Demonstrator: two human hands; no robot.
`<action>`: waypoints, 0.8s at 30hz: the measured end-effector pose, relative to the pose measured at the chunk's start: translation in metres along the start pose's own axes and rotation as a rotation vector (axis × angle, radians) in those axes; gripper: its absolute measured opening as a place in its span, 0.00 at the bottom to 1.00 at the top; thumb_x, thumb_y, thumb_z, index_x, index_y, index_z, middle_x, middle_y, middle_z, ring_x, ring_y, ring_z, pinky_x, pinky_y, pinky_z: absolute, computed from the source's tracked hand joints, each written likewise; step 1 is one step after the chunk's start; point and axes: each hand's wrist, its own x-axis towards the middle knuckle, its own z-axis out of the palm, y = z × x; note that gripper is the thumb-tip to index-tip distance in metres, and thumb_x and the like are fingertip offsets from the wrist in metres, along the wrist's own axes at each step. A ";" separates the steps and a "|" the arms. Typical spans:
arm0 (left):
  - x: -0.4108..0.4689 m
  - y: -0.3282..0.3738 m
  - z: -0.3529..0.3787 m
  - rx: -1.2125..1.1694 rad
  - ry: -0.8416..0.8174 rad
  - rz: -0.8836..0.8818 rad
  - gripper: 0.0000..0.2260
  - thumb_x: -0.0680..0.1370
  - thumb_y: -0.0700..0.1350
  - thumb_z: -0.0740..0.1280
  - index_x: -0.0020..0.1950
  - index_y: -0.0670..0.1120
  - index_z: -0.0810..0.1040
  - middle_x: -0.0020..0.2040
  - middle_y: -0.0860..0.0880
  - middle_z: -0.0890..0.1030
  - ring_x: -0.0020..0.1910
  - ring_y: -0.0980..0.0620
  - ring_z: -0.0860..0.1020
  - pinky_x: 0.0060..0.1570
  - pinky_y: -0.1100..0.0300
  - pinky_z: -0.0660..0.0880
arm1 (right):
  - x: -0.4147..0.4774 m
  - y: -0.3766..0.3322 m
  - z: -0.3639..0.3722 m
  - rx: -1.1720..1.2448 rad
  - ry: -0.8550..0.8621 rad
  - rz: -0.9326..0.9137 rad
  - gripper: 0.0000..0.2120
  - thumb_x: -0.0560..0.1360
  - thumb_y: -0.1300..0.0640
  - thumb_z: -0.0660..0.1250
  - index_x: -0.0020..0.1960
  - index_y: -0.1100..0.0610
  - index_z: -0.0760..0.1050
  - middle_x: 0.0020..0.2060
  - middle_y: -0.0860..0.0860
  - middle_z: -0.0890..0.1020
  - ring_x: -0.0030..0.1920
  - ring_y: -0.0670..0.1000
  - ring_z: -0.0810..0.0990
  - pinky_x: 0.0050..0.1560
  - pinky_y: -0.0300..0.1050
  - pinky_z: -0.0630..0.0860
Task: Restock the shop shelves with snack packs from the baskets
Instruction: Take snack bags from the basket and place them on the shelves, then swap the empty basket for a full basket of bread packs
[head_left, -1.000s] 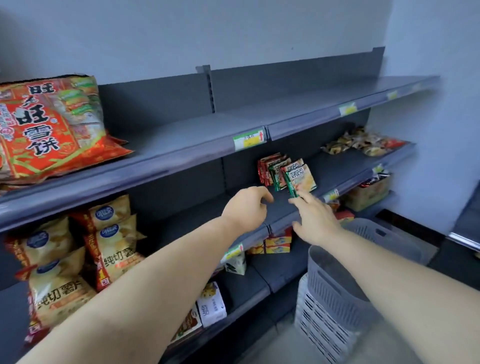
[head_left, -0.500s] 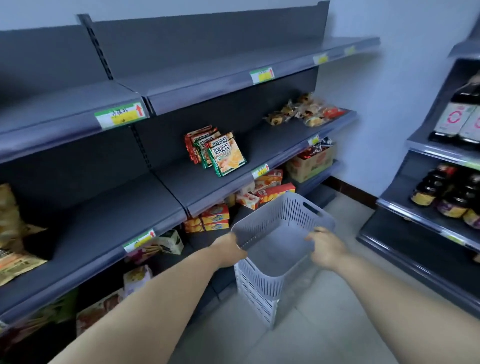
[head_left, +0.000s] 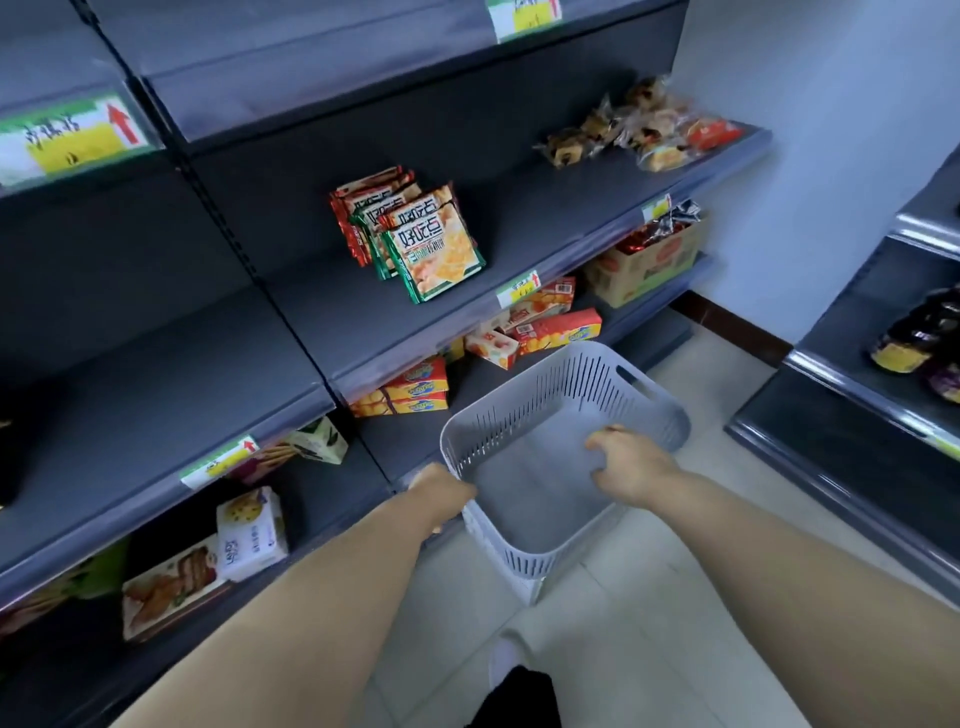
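Note:
A grey slotted plastic basket (head_left: 587, 384) sits on top of another basket on the floor by the shelves; I see nothing inside it. My left hand (head_left: 441, 491) grips its near left rim. My right hand (head_left: 626, 462) curls over its right rim, fingers inside. A row of green and red snack packs (head_left: 415, 234) stands upright on the middle shelf (head_left: 545, 244), above the basket.
Wrapped pastries (head_left: 639, 124) lie at the shelf's right end. Boxed biscuits (head_left: 540, 327) and a cardboard carton (head_left: 644, 265) fill the shelf below. Cookie boxes (head_left: 249, 525) sit lower left. A second rack with dark bottles (head_left: 919, 338) stands to the right. My shoe (head_left: 506, 660) is on the tiled floor.
Both hands left the snack packs on the middle shelf and came down to the basket. They now hold its rims, and my view has tilted down and right.

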 end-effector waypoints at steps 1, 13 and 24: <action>0.011 0.001 0.002 -0.011 0.006 -0.013 0.12 0.75 0.43 0.66 0.57 0.42 0.80 0.41 0.45 0.76 0.39 0.46 0.74 0.45 0.53 0.78 | 0.011 -0.001 0.000 -0.003 -0.020 0.000 0.24 0.77 0.60 0.63 0.72 0.51 0.68 0.72 0.51 0.66 0.72 0.53 0.67 0.70 0.45 0.65; 0.075 -0.010 0.041 -0.160 -0.141 -0.281 0.05 0.79 0.45 0.65 0.50 0.43 0.74 0.43 0.44 0.78 0.39 0.47 0.75 0.40 0.56 0.74 | 0.101 -0.008 0.017 -0.057 -0.231 -0.099 0.21 0.78 0.58 0.63 0.70 0.58 0.69 0.70 0.56 0.69 0.70 0.55 0.67 0.68 0.42 0.61; 0.049 -0.038 0.035 -0.468 0.114 -0.419 0.07 0.69 0.43 0.64 0.39 0.44 0.82 0.38 0.46 0.86 0.36 0.47 0.86 0.41 0.49 0.84 | 0.142 -0.046 0.024 -0.182 -0.305 -0.351 0.19 0.79 0.57 0.61 0.69 0.51 0.70 0.71 0.49 0.70 0.71 0.51 0.68 0.68 0.43 0.65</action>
